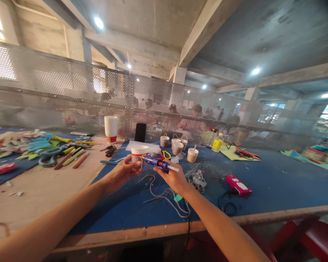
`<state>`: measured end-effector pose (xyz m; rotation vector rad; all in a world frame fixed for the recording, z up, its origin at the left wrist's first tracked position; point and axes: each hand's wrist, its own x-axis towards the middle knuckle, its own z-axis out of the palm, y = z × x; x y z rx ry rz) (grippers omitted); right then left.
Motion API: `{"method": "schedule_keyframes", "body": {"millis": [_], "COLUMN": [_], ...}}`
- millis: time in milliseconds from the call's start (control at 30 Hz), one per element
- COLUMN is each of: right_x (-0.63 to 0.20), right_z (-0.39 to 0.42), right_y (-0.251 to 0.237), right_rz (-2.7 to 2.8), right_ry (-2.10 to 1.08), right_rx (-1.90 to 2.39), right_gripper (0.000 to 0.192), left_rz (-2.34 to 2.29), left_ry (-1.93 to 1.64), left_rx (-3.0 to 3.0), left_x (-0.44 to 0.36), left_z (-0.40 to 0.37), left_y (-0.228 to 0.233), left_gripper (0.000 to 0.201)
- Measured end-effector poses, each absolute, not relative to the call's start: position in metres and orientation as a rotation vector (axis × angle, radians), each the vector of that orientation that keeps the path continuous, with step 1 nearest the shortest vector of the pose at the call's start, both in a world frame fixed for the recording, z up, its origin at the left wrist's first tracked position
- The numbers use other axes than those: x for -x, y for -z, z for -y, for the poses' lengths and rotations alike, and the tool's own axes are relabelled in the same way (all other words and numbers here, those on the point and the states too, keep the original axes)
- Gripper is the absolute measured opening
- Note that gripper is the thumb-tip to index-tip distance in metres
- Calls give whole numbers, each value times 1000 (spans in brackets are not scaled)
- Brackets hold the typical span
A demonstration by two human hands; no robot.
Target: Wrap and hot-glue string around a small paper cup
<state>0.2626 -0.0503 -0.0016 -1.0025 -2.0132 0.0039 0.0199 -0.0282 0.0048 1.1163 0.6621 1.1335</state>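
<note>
1. The left hand [125, 171] is curled around a white paper cup [139, 153] with a red band, held just above the blue table mat [276, 182].
2. The right hand [174, 177] is closed around the grip of a blue glue gun [157, 162]; its nozzle points left and seems to touch the cup's side, though the contact is too small to be sure of.
3. Behind the cup stands a cluster of small finished cups with handles [177, 145].
4. Left of the cup a stack of white paper cups [110, 128] stands on the brown board.
5. Right of the cup, well apart, lies a pink box [238, 185].
6. A loose cord [166, 198] trails on the mat below the cup.
</note>
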Motion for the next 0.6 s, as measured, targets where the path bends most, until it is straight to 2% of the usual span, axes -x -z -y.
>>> {"method": "schedule_keyframes", "body": {"millis": [600], "right_x": [-263], "right_z": [55], "right_y": [-3], "right_rz": [2023], "right_ry": [30], "right_rx": [1031], "right_gripper": [32], "left_rz": [-676], "left_ry": [-1132], "left_rx": [-1114], "left_x": [-21], "left_z": [30], "left_y": [-7], "left_gripper": [37]}}
